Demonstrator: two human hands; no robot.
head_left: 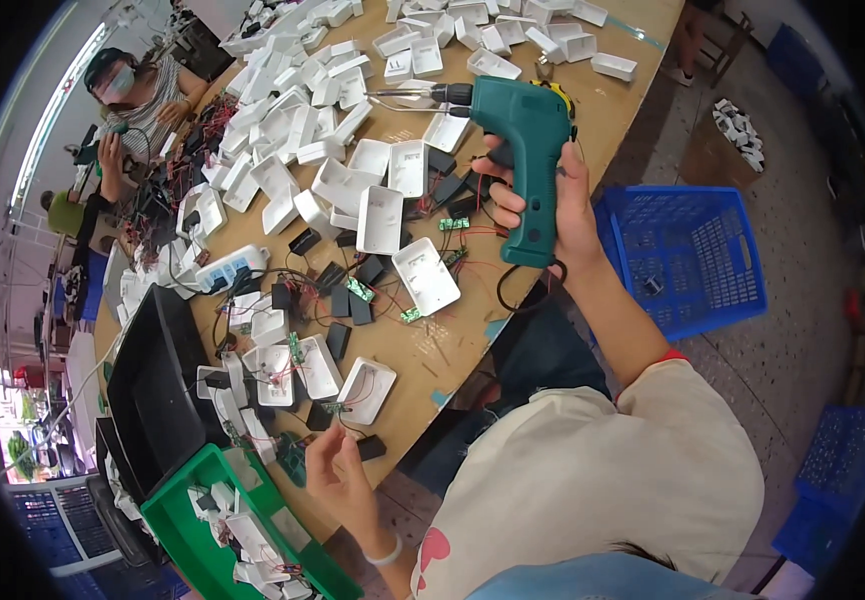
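A green soldering gun [531,150] with a metal tip pointing left is in my right hand [568,215], raised above the table's right side. The fingers wrap round its handle, and a black cord loops from its base. Lower down, at the table's near edge, my left hand [345,475] has thumb and fingertips pinched at a small green circuit board [335,407]. This board lies against an open white plastic case [367,392]. A black rectangular block [371,447] sits beside the left fingers.
White plastic cases [278,190] are heaped across the table [433,355], among wires and black blocks. A green bin [178,510] and black tray [168,380] stand left, near a power strip [233,268]. At right is a blue basket [688,200]. Another person [148,90] works at far left.
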